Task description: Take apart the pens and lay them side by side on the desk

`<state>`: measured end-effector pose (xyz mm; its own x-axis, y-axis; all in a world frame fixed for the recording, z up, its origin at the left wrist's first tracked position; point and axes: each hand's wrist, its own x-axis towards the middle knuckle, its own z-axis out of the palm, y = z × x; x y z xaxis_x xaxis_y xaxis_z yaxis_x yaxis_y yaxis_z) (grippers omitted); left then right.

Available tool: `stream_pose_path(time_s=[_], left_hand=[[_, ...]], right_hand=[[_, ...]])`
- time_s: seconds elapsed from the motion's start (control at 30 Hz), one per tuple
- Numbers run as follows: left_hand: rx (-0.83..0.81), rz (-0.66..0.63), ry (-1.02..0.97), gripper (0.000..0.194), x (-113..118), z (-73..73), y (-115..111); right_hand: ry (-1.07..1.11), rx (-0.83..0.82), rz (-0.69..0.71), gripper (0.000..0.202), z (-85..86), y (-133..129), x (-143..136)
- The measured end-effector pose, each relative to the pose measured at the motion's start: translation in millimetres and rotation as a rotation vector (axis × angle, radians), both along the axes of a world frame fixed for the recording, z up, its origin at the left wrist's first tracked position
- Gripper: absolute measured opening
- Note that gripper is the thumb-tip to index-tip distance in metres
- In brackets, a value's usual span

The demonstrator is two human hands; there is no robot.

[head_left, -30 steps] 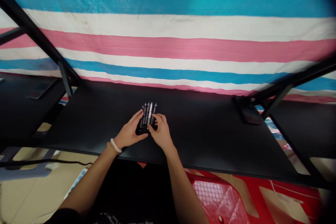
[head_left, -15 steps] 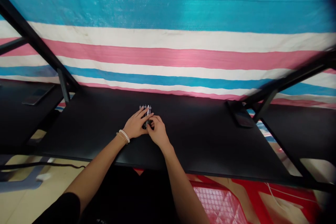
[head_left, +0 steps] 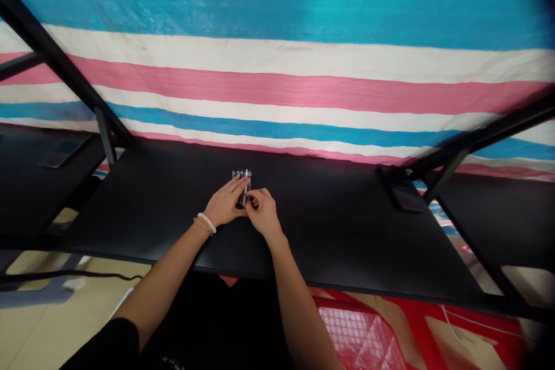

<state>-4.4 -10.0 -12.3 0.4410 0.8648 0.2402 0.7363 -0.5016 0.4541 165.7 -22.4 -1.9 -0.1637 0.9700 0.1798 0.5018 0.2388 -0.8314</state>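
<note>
Several slim pens (head_left: 247, 182), dark and clear with grey tips, lie side by side in a row on the black tabletop (head_left: 329, 231). My left hand (head_left: 225, 202) rests across the row with its fingers stretched out over the pens. Its thumb is near their lower ends. From the right, my right hand (head_left: 262, 211) has curled fingers and thumb pinched at the lower part of the rightmost pen. The middle of the row is partly hidden under my fingers.
A dark phone (head_left: 405, 193) lies at the table's right end, beside a black frame post (head_left: 477, 141). Another dark flat device (head_left: 65, 150) is on the table to the left. Striped sheeting (head_left: 277, 89) hangs behind. A red plastic stool (head_left: 359, 329) stands below the front edge.
My right hand has shifted slightly at the right side of the row, and more of the rightmost pen shows. My left hand stays over the pens. The camera view has moved a little.
</note>
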Motion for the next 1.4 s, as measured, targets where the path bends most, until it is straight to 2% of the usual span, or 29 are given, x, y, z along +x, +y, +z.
stream_pose_path(time_s=[0.3, 0.43, 0.57, 0.63, 0.7, 0.77, 0.83, 0.9, 1.0, 1.07, 1.1, 1.27, 1.4], left_hand=[[0.005, 0.014, -0.02, 0.084, 1.6, 2.3, -0.1], [0.019, -0.002, -0.054, 0.086, 0.4, 2.0, -1.1], [0.004, -0.04, -0.185, 0.091, -4.0, 5.3, -3.3], [-0.004, -0.05, -0.32, 0.083, -7.0, 7.9, -4.0], [-0.018, -0.028, -0.496, 0.067, -9.6, 9.7, -3.5], [-0.054, 0.033, -0.712, 0.049, -11.0, 10.0, -0.9], [-0.128, 0.101, -0.951, 0.039, -10.9, 9.1, 3.1], [-0.244, 0.148, -1.201, 0.038, -9.6, 8.8, 7.1], [-0.445, 0.178, -1.476, 0.046, -6.9, 12.1, 9.6], [-0.521, 0.192, -1.555, 0.044, -5.4, 16.7, 8.9], [-0.537, 0.197, -1.574, 0.041, -4.9, 19.1, 8.2], [-0.583, 0.197, -1.595, 0.03, -3.0, 26.7, 7.1], [-0.62, 0.167, -1.569, 0.027, -1.7, 28.7, 6.8]], right_hand=[[-0.096, -0.033, -0.073, 0.008, 3.2, 2.5, 4.0], [-0.222, -0.067, -0.093, 0.016, 8.6, 5.9, 6.5], [-0.302, -0.074, -0.1, 0.02, 12.4, 8.1, 8.4], [-0.252, -0.074, -0.071, 0.019, 11.7, 9.7, 12.3], [-0.168, -0.055, -0.036, 0.019, 10.1, 11.6, 17.7], [-0.054, -0.024, -0.011, 0.019, 9.5, 13.4, 22.2], [0.102, -0.022, 0.029, 0.018, 11.6, 15.0, 23.5], [0.26, -0.06, 0.113, 0.016, 16.6, 16.9, 20.6], [0.417, -0.124, 0.33, 0.015, 24.2, 21.8, 11.8], [0.482, -0.144, 0.454, 0.014, 24.5, 26.4, 6.3], [0.509, -0.147, 0.473, 0.013, 22.7, 28.8, 4.3], [0.605, -0.156, 0.285, 0.023, 3.3, 34.8, 1.8], [0.615, -0.191, 0.254, 0.018, -7.3, 34.9, 2.5]])
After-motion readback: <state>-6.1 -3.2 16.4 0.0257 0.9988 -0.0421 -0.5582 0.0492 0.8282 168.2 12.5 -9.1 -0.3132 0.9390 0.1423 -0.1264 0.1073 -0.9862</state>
